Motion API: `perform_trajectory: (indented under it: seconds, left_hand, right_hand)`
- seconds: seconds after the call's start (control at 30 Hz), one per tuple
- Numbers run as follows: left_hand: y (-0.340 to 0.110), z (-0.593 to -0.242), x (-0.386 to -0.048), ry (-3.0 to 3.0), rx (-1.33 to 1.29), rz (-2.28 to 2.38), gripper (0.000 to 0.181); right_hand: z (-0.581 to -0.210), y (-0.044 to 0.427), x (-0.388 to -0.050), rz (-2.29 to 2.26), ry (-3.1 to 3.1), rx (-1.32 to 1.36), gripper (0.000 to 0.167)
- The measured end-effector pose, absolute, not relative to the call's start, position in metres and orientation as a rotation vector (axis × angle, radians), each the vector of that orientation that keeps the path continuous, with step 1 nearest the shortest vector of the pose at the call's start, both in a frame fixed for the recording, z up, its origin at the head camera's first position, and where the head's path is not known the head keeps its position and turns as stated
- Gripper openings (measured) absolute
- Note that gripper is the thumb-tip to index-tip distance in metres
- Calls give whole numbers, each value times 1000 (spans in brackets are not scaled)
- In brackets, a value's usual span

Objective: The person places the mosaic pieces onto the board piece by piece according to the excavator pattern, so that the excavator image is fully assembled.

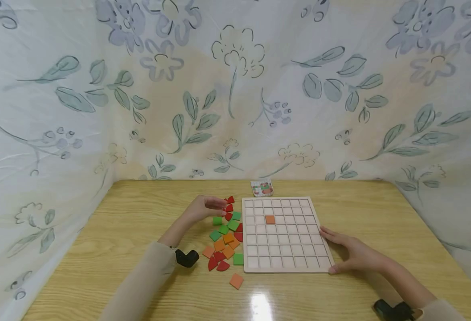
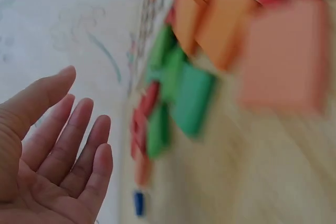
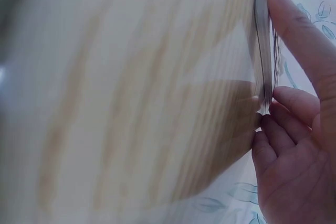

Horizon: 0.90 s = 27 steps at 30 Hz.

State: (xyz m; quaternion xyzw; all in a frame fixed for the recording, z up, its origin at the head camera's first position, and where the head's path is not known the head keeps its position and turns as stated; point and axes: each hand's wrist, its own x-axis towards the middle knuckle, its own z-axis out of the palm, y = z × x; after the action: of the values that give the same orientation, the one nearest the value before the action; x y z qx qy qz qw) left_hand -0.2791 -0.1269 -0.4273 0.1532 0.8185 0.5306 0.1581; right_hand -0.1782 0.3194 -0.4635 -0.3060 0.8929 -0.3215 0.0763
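Lying beside our empty, uncurled left hand point(image 1: 202, 209), toward the table's point(image 1: 351, 205) far edge: red tiles point(image 1: 229, 208); outspread right hand point(image 1: 356, 254) touches board point(image 1: 287, 270).

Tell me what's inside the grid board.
One orange tile sits in the grid board. The part of the board beneath that tile is covered and cannot be seen.

Grid board point(image 1: 285, 239) flat, 1 orange tile point(image 1: 270, 219) inside; coloured pieces point(image 1: 223, 229) alongside.
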Motion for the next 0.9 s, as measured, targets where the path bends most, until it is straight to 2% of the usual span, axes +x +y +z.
perform_trajectory:
  seconds: [0.13, 0.37, 0.63, 0.9]
  left_hand:
    - [-143, -433, -272, 2279, 395, 1588, 39]
    - [-158, -460, -280, 2392, 407, 1533, 37]
    - [-158, -467, -277, 2543, 457, 1429, 29]
    - [-156, -468, -277, 2581, 478, 1403, 28]
  right_hand:
    - [-465, 321, -178, -972, 2671, -924, 91]
    - [-464, 320, -178, -981, 2660, -923, 90]
    - [-464, 318, -176, -961, 2667, -882, 95]
    - [-462, 318, -177, -953, 2666, -854, 96]
